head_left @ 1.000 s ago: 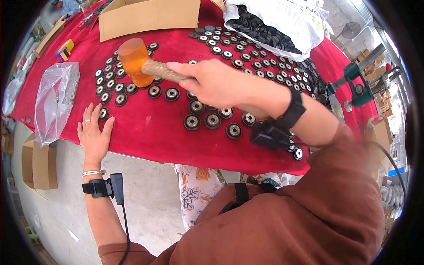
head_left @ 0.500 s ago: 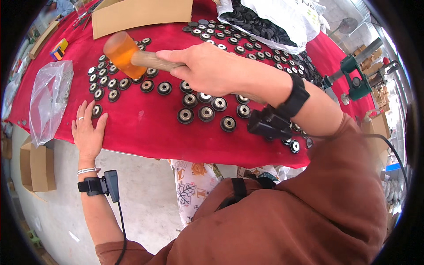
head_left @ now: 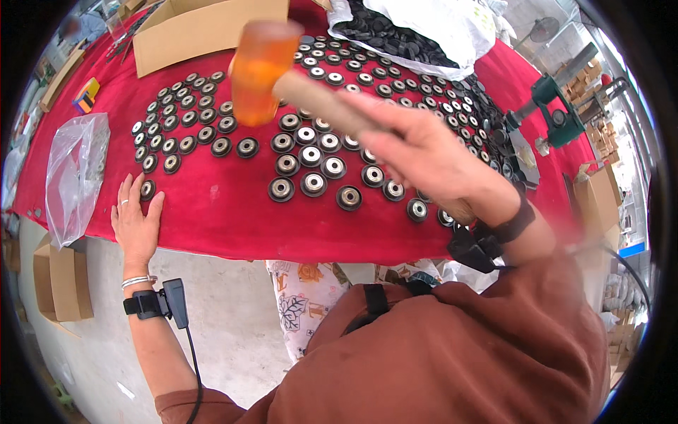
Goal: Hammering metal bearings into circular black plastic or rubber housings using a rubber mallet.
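Note:
My right hand (head_left: 441,155) is closed round the wooden handle of a mallet (head_left: 264,74), which has an amber, see-through head. The mallet is raised over the table, slightly blurred, hiding some of the parts beneath. On the red cloth at the left, my left hand (head_left: 135,225) lies flat with its fingers extended. A single round black part with a metal centre (head_left: 147,189) sits between its thumb and forefinger; whether they touch it I cannot tell. Many similar round parts (head_left: 281,189) lie in groups across the cloth.
A white bag (head_left: 452,28) of black discs lies at the back. A green metal hand press (head_left: 558,113) stands at the right. Plastic bag (head_left: 74,177), tape measure (head_left: 86,96) and cardboard box (head_left: 205,35) lie on the red cloth (head_left: 212,226). Another open carton (head_left: 62,283) stands on the floor.
My right hand has swung the mallet up and to the right, away from the parts at the left. My left hand stays on the cloth beside the same round part. The view has shifted slightly.

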Demonstrator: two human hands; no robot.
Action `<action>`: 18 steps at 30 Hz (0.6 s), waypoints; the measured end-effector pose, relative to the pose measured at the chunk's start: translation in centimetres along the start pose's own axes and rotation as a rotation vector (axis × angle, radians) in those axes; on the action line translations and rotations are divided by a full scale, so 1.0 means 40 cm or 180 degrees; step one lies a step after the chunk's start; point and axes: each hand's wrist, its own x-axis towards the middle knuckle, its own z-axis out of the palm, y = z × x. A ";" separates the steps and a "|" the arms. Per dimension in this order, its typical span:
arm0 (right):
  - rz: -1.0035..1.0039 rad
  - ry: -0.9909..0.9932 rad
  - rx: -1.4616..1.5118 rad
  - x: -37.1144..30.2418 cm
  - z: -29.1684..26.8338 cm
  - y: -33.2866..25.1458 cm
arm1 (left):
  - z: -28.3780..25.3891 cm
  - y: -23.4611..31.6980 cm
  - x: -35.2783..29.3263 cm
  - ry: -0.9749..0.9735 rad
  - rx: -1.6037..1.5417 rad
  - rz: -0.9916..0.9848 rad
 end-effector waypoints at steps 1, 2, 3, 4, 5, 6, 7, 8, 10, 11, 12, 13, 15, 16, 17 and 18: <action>0.0333 0.0172 0.0591 -0.018 -0.016 -0.002 | 0.002 -0.007 -0.004 -0.0016 0.0015 0.0014; 0.0500 0.0190 0.1412 -0.039 -0.032 0.019 | 0.007 -0.012 -0.003 0.0015 -0.0013 0.0009; 0.0476 0.0314 0.1664 -0.063 -0.046 0.018 | 0.009 -0.010 -0.001 0.0046 -0.0039 0.0005; 0.0467 0.0490 0.1764 -0.086 -0.052 0.029 | 0.005 -0.004 0.002 -0.0069 -0.0070 -0.0032; 0.0438 0.0658 0.1866 -0.104 -0.057 0.039 | 0.008 -0.008 0.005 -0.0055 -0.0057 -0.0014; 0.0519 0.0842 0.1975 -0.123 -0.059 0.040 | 0.017 -0.021 0.005 0.0069 -0.0223 0.0008; 0.0502 0.0853 0.1993 -0.143 -0.060 0.051 | 0.017 -0.030 0.000 0.0195 -0.0385 0.0028; 0.0446 0.0959 0.2332 -0.159 -0.063 0.069 | 0.014 -0.020 -0.003 0.0283 -0.0690 0.0180; 0.0429 0.1099 0.2856 -0.181 -0.071 0.100 | -0.011 0.025 -0.017 0.0220 -0.0673 0.0416; 0.0415 0.1100 0.2884 -0.184 -0.069 0.113 | -0.021 0.054 -0.031 0.0124 -0.0648 0.0604; 0.0417 0.1153 0.3028 -0.181 -0.068 0.123 | -0.027 0.094 -0.037 -0.0059 -0.0347 0.0557; 0.0418 0.1199 0.3174 -0.177 -0.067 0.132 | -0.032 0.126 -0.037 -0.0120 -0.0361 0.0529; 0.0413 0.1209 0.3286 -0.162 -0.063 0.156 | -0.039 0.194 -0.043 -0.0332 -0.0228 0.0733; 0.0420 0.1218 0.3377 -0.153 -0.061 0.165 | -0.039 0.230 -0.051 -0.0339 -0.0222 0.0799; 0.0411 0.1222 0.3396 -0.146 -0.061 0.175 | -0.034 0.273 -0.060 -0.0360 -0.0230 0.0882; 0.0415 0.1167 0.3399 -0.140 -0.062 0.182 | -0.051 0.320 -0.069 -0.0448 -0.0235 0.0887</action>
